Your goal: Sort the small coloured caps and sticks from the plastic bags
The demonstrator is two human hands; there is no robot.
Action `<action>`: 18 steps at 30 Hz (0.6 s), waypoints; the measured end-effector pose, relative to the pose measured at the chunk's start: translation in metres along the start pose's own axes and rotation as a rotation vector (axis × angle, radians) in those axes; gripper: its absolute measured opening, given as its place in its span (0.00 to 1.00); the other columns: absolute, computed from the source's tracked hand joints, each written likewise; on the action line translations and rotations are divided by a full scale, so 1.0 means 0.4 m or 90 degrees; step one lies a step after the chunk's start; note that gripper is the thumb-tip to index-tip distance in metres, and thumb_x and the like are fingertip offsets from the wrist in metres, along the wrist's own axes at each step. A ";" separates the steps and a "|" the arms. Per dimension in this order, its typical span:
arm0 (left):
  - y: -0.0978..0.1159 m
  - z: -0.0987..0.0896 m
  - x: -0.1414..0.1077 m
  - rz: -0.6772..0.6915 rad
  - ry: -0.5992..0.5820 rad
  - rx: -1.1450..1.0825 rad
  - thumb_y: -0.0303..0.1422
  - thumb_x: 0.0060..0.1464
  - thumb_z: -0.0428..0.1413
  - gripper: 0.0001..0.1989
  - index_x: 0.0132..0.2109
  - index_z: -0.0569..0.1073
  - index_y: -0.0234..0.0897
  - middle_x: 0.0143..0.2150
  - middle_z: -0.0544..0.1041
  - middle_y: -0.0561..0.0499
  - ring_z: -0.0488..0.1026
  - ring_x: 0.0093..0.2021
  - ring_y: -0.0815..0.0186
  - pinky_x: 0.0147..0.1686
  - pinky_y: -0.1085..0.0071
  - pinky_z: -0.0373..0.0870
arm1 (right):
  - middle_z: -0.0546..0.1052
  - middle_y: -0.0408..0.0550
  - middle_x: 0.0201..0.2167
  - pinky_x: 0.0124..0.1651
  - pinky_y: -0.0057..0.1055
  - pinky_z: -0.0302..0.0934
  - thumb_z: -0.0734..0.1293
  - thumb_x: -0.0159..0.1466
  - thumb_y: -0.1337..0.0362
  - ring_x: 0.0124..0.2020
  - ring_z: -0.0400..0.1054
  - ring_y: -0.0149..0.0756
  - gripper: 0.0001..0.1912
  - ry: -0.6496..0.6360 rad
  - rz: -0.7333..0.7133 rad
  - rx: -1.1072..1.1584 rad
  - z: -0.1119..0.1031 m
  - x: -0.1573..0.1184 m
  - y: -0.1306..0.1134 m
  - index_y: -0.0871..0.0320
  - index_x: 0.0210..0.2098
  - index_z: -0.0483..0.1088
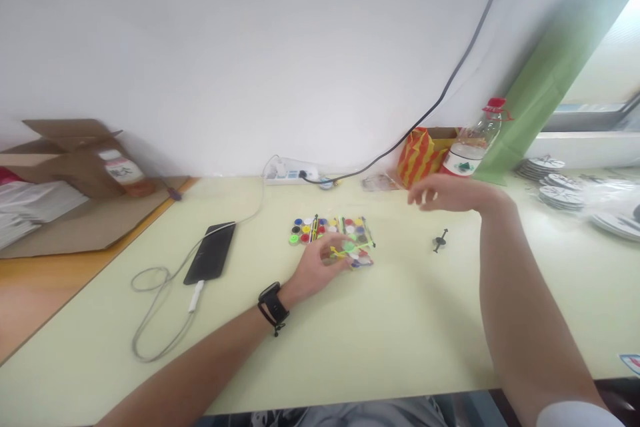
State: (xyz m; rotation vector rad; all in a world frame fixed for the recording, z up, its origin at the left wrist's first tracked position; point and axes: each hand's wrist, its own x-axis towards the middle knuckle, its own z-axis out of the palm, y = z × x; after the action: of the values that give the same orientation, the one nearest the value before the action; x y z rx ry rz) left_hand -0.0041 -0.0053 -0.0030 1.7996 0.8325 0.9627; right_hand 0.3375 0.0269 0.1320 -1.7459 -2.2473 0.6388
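My left hand (323, 263), with a black watch (273, 303) on its wrist, is closed around a small group of coloured round pieces (361, 259) with yellow and green arrow pointers, seemingly in clear plastic. Beside and behind it lie more round pieces (301, 229) in blue, yellow, red and green, with arrow pointers among them. Over the table's right side hovers my right hand (443, 192), fingers bent downward and a little apart, nothing visible in them. It is in front of a red-and-yellow striped bag (420, 155). Below it lies a single black arrow spinner (440, 241).
A black phone (210, 253) with a white cable lies at left. Beyond it stands an open cardboard box (75, 147) beside a drink bottle (123, 170). A power strip (285, 177) runs along the wall. At right are a large bottle (473, 147) and stacked discs (560, 197).
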 end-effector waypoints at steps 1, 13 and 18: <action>-0.002 0.001 0.001 0.008 0.014 -0.008 0.40 0.57 0.65 0.20 0.55 0.75 0.41 0.51 0.78 0.45 0.76 0.53 0.57 0.49 0.65 0.76 | 0.80 0.52 0.38 0.35 0.36 0.65 0.76 0.49 0.58 0.36 0.74 0.44 0.13 -0.073 0.054 0.005 0.007 0.006 0.049 0.51 0.35 0.81; -0.011 0.004 0.004 -0.067 0.021 -0.123 0.40 0.54 0.67 0.31 0.62 0.67 0.42 0.56 0.75 0.43 0.81 0.47 0.58 0.46 0.63 0.80 | 0.77 0.50 0.25 0.35 0.38 0.67 0.78 0.43 0.54 0.28 0.71 0.41 0.16 -0.223 0.222 0.131 0.065 0.014 0.211 0.54 0.29 0.78; 0.009 0.005 -0.003 -0.063 -0.055 -0.159 0.38 0.49 0.71 0.39 0.64 0.63 0.42 0.54 0.79 0.42 0.81 0.50 0.54 0.50 0.60 0.79 | 0.79 0.51 0.29 0.38 0.38 0.68 0.76 0.52 0.49 0.32 0.74 0.40 0.18 -0.014 0.120 0.209 0.009 -0.006 0.102 0.55 0.32 0.73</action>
State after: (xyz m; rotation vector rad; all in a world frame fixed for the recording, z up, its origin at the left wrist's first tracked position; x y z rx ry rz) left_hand -0.0022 -0.0084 -0.0005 1.5604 0.7073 0.8785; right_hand 0.3715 0.0321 0.1099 -1.7956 -1.8724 1.0066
